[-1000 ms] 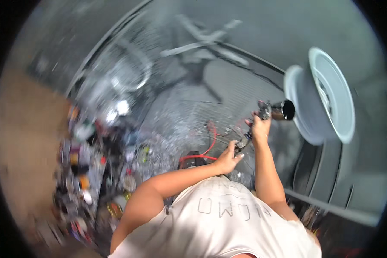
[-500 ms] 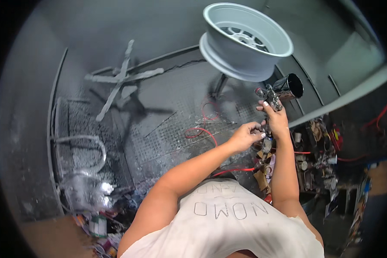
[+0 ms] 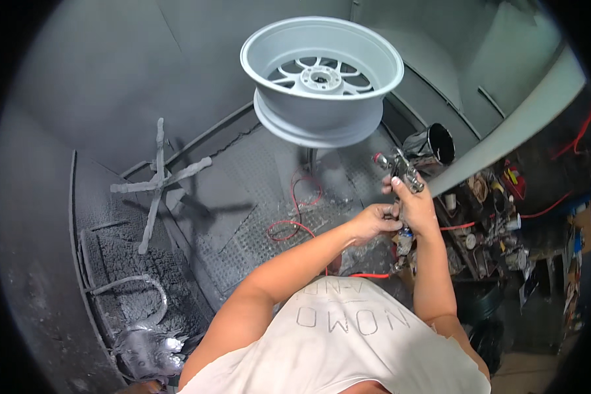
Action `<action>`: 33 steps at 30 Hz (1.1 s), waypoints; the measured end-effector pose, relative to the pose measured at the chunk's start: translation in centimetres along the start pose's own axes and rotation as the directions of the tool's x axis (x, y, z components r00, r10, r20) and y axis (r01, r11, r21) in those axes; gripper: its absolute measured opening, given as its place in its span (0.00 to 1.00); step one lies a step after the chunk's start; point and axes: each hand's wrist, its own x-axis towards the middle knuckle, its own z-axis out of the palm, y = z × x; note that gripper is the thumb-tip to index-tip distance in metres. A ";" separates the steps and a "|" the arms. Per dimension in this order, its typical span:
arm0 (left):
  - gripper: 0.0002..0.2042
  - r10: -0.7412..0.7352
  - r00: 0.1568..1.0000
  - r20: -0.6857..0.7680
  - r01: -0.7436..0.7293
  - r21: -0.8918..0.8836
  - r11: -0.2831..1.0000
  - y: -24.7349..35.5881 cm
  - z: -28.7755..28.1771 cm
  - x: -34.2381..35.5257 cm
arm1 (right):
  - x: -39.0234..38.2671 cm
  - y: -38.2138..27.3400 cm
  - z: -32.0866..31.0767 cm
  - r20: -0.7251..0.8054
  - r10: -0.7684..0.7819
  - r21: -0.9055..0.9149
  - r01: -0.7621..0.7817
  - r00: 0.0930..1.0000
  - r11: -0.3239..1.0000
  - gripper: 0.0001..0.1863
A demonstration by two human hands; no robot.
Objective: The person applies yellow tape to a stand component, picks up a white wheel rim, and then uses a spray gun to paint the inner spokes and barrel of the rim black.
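Head view: The spray gun (image 3: 406, 176) is in the right hand (image 3: 417, 209), right of centre and below the pale wheel rim (image 3: 318, 121), well apart from it. Right fingers are closed round its grip. The left hand (image 3: 374, 223) is at the grip's lower end, its fingertips close together; whether they clamp anything cannot be told.

Handling, as judged: the gun is stiff metal, of moderate weight, likely top-heavy with its cup (image 3: 433, 144). Smooth metal may prove slippery if wet. The nozzle end is probably the part most easily damaged. Best hold is the grip, fingers wrapped fully round; the cup is a poor handhold. A red hose (image 3: 458, 226) near the grip could drag; its connection is not visible.

Appearance: the body is dark and silvery, with shiny, soiled-looking patches and a red part at the front end. The cup is dark and glossy, its mouth uncovered; contents cannot be made out.
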 end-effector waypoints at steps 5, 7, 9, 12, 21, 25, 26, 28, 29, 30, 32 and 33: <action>0.14 0.154 0.985 -0.075 -0.120 0.333 0.935 4.2 0.9 2.0 | 3.7 -1.9 -1.2 0.125 -0.086 0.030 0.083 0.988 0.996 0.24; 0.13 0.162 0.985 -0.055 -0.120 0.449 0.886 5.4 -0.3 2.3 | 5.0 -2.6 -1.0 0.190 -0.140 0.071 0.129 0.972 0.989 0.25; 0.09 0.170 0.985 0.029 -0.143 0.691 0.708 10.6 -0.3 1.3 | 5.7 -4.1 -1.1 0.265 -0.063 0.076 0.044 0.962 0.996 0.25; 0.21 0.113 0.993 0.017 -0.060 0.920 0.387 18.2 -6.3 -0.2 | 6.5 -6.6 -1.1 0.386 0.009 0.030 -0.022 0.922 0.999 0.26; 0.14 0.457 0.844 -0.280 0.064 0.899 0.432 33.1 -15.1 -3.3 | 11.6 -15.4 2.4 0.247 -0.069 -0.087 0.093 0.967 0.992 0.24; 0.20 0.105 0.989 -0.107 0.004 0.718 0.696 27.0 -16.1 -4.8 | 15.4 -16.2 0.8 -0.088 -0.194 -0.281 0.163 0.977 0.946 0.23; 0.21 -0.047 0.998 0.034 0.011 0.687 0.727 24.6 -16.6 -5.1 | 15.7 -15.8 0.1 -0.173 -0.201 -0.333 0.134 0.964 0.933 0.23; 0.23 -0.224 0.936 0.273 -0.012 0.660 0.751 20.1 -16.5 -6.5 | 15.6 -15.3 0.0 -0.205 -0.142 -0.326 0.069 0.968 0.943 0.23; 0.23 -0.278 0.918 0.283 0.074 0.565 0.822 16.7 -16.7 -7.8 | 15.3 -14.8 0.4 -0.194 -0.108 -0.312 0.043 0.975 0.949 0.23; 0.24 -0.334 0.892 0.306 0.168 0.461 0.871 14.2 -17.2 -8.7 | 14.5 -14.0 0.7 -0.193 -0.073 -0.297 0.012 0.978 0.955 0.22; 0.22 -0.362 0.897 0.254 0.234 0.422 0.876 14.0 -17.3 -8.6 | 12.4 -12.6 1.7 -0.153 0.000 -0.131 -0.020 0.988 0.991 0.22; 0.22 -0.367 0.905 0.213 0.261 0.404 0.877 14.2 -17.3 -8.9 | 11.6 -12.1 2.9 -0.105 0.040 -0.067 -0.047 0.994 0.997 0.22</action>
